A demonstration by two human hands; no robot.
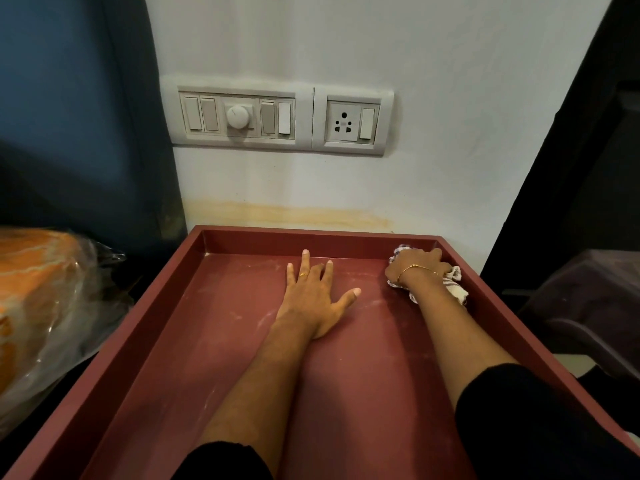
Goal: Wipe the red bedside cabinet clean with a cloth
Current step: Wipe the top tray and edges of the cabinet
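Observation:
The red bedside cabinet [180,341] fills the lower view; its top is a shallow tray with a raised rim, and pale dusty smears mark the surface. My left hand [313,296] lies flat on the middle of the top, fingers spread, a ring on one finger. My right hand [414,266], wearing a thin bracelet, is closed on a white cloth with dark checks [453,287] and presses it into the far right corner against the rim. The hand covers most of the cloth.
The cabinet stands against a white wall with a switch panel [239,116] and a socket [351,121] above it. An orange bundle in clear plastic [45,299] lies left. A blue curtain [79,98] hangs behind. Dark furniture [588,306] stands right.

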